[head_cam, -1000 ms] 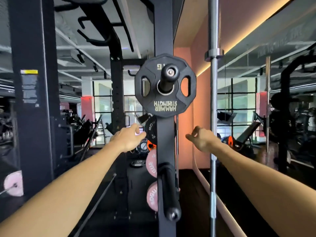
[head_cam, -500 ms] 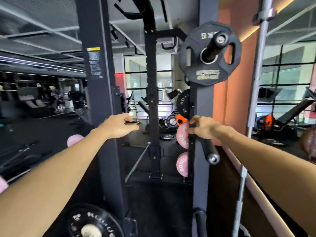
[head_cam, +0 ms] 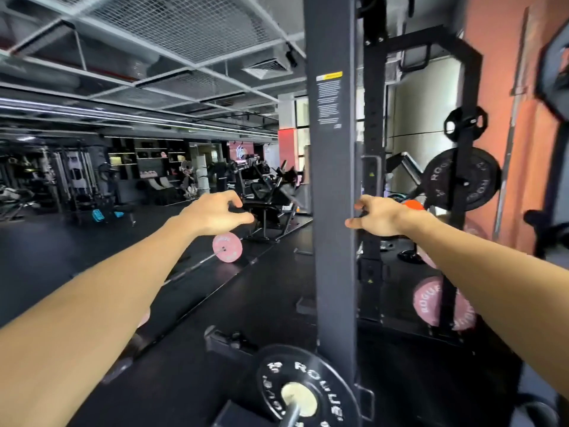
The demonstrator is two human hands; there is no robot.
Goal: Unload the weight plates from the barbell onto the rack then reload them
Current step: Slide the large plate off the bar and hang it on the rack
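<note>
A black weight plate (head_cam: 303, 392) with white letters sits at the bottom of the picture on the end of a barbell (head_cam: 289, 416), right beside the foot of a tall dark rack post (head_cam: 334, 180). Only a short bit of that bar shows, because the bottom edge cuts it off. Farther away on the dark floor (head_cam: 61, 257) lies a second bar (head_cam: 197, 266) with a pink plate (head_cam: 227, 246) on its far end. Part of this bar hides behind the left arm. The left hand (head_cam: 212, 214) is held out in the air, its fingers loose and a little bent, holding nothing. The right hand (head_cam: 380, 216) is also held out, just to the right of the post, its fingers loosely spread and holding nothing. Its fingertips look very close to the post's edge, but it is hard to tell if they touch it. Behind the right hand stands another rack upright (head_cam: 462, 167) with plates hung on it: a small black plate with holes (head_cam: 466, 121) up high, a big black plate (head_cam: 462, 183) under it, and a pink plate with letters (head_cam: 431, 300) low down, partly hidden by the right arm. A blurry dark plate (head_cam: 554, 75) is cut off at the top right edge. The orange wall (head_cam: 498, 57) is there too. The far gym machines on the left are dim and hard to make out.
</note>
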